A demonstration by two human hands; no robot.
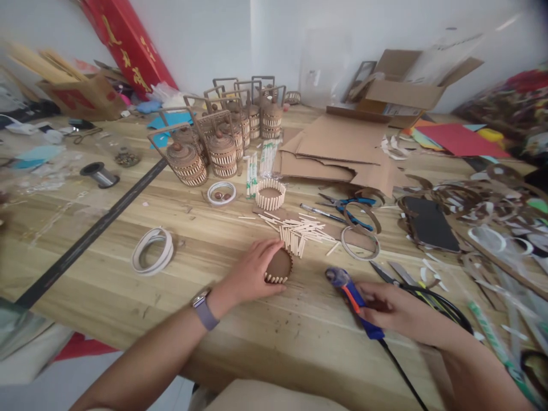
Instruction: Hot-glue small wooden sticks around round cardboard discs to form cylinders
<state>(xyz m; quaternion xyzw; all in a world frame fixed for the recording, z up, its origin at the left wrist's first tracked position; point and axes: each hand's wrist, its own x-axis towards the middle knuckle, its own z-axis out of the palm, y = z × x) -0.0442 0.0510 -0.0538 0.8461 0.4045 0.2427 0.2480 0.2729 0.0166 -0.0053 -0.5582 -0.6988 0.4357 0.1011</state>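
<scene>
My left hand is curved around the left side of a small round brown piece, its fingers and thumb on the rim. Short pale sticks line the lower part of that rim. In my right hand is a blue and orange corded tool, its rounded head pointing up and left, apart from the round piece. A heap of loose pale sticks lies just beyond the round piece. Behind the heap stands a ring of upright sticks.
Small lidded baskets with tall handles stand at the back. Tape rolls lie at the left. Pliers, a phone, blades and brown strip scraps lie at the right. Cardboard sheets are behind.
</scene>
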